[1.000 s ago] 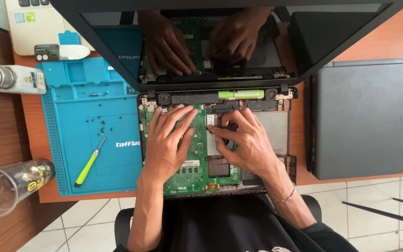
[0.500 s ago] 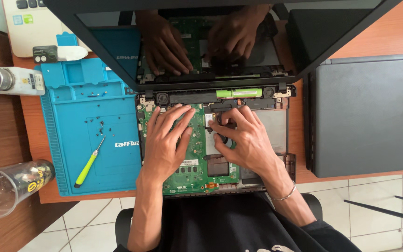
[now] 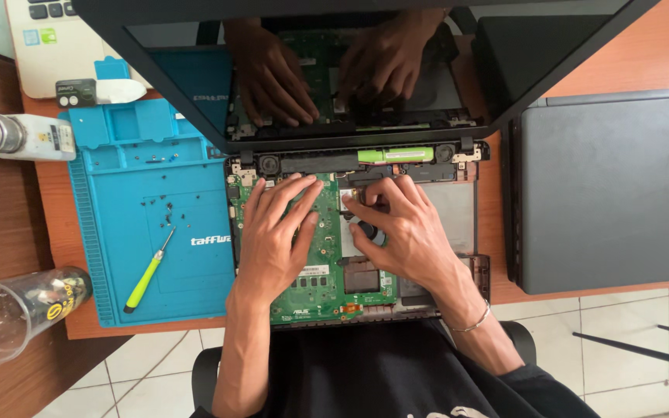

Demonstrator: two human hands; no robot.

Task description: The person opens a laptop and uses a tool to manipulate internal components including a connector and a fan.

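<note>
Hands first, bottom centre of frame. We see the left hand [image 3: 276, 232] lying flat, palm down, fingers spread on the green motherboard [image 3: 320, 271] of the opened laptop base [image 3: 458, 224]; its grip is open, holding nothing, fingertips pointing toward the hinge. Right hand [image 3: 404, 228] sits just beside it, centre frame, a thin bracelet [image 3: 470, 321] on the wrist. Its fingers are curled down onto the dark fan area near the top of the board, thumb and index close together; we cannot tell whether that grip actually pinches anything, the fingers hide it.

Motherboard sits inside the laptop base, centre of frame, on the brown surface [image 3: 9, 232]. Just past the fingertips we note a green cylindrical part [image 3: 395, 155] along the hinge strip. Above that, upper centre, the tilted dark screen [image 3: 505, 62] mirrors both hands.

Left of the laptop base: blue repair mat [image 3: 141, 162], touching it, with small loose screws [image 3: 166, 213] scattered on it and a yellow-green screwdriver [image 3: 147, 272] lying diagonally. Lower left corner: clear plastic cup [image 3: 9, 313] on its side. Upper left: white bottle [image 3: 25, 135] with metal cap, also lying down, and a light-coloured laptop [image 3: 48, 54] beyond it. Right side of frame: closed grey laptop [image 3: 609, 193].
</note>
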